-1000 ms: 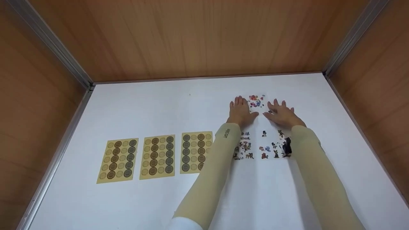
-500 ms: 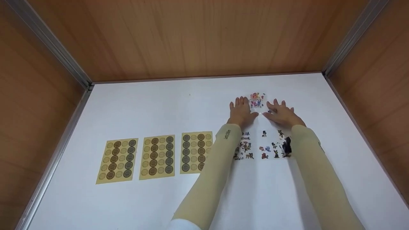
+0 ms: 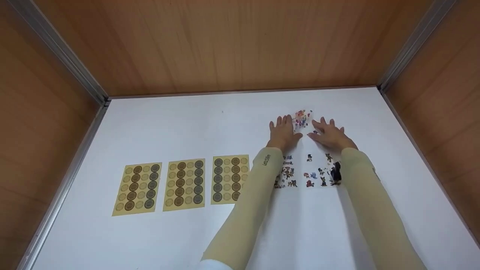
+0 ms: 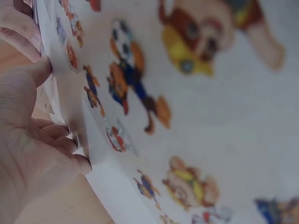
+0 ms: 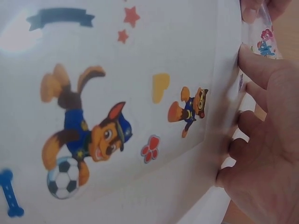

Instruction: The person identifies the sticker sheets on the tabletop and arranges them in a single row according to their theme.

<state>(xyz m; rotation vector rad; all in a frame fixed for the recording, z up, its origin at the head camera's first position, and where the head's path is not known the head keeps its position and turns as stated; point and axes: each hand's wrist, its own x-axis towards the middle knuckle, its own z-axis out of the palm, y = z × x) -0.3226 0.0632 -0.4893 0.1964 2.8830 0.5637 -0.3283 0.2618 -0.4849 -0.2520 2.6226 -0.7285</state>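
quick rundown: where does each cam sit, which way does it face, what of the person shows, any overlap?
Head: worn high, looks forward and down at the white table; shows both sleeved forearms, left hand and right hand.
Left wrist: close under the left hand, faces the cartoon sticker sheet; shows palm and fingers.
Right wrist: close beside the right hand, faces the same kind of sheet; shows fingers.
Shared: cartoon dog stickers, also in head view.

Glossy clear plastic sticker sheet (image 3: 305, 170), matt kraft paper label sheets (image 3: 183, 184) (three of them), smooth white matt tabletop (image 3: 168, 123), wood-grain walls (image 3: 232, 41), brushed metal trim (image 3: 56, 48).
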